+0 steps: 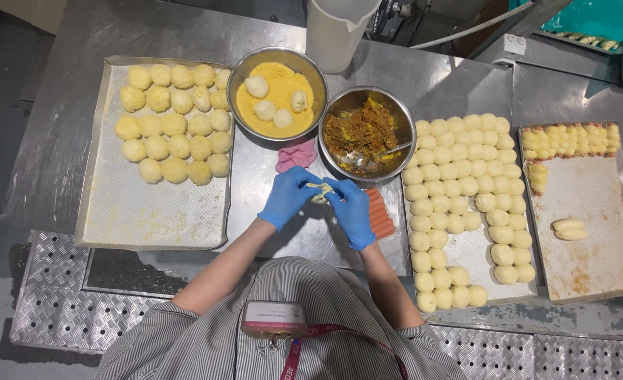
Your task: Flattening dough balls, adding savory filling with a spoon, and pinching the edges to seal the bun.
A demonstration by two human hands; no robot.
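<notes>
Steel worktable [114, 35], person standing at the near edge in a striped coat, blue gloves on both hands.

Left hand [288, 195] and right hand [350, 207] drawn together over the middle of the table, fingertips of both pinched on one small piece of dough [320, 190] held between them. The dough sits just above the table surface, right in front of the bowl of filling; only a sliver of it shows past the gloves.

Just beyond the hands: a metal bowl of brown filling [363, 130] with a spoon [378, 153] resting in it. To its left and a little farther, a second metal bowl of yellow crumbs [277, 91] with four dough balls lying in the crumbs. A pink cloth [296, 155] lies crumpled between the two bowls, near the left hand. An orange ridged scraper [378, 214] lies on the table touching the right hand's far side.

Left tray [149, 211]: crumb-coated balls [174, 123] grouped at its far end, near half bare. Right tray [469, 246]: rows of plain dough balls [459, 176], most of it filled. Farther right, another tray [593, 239] with small rolls along its far edge and a couple loose.

A white jug [332, 32] stands at the far side.
</notes>
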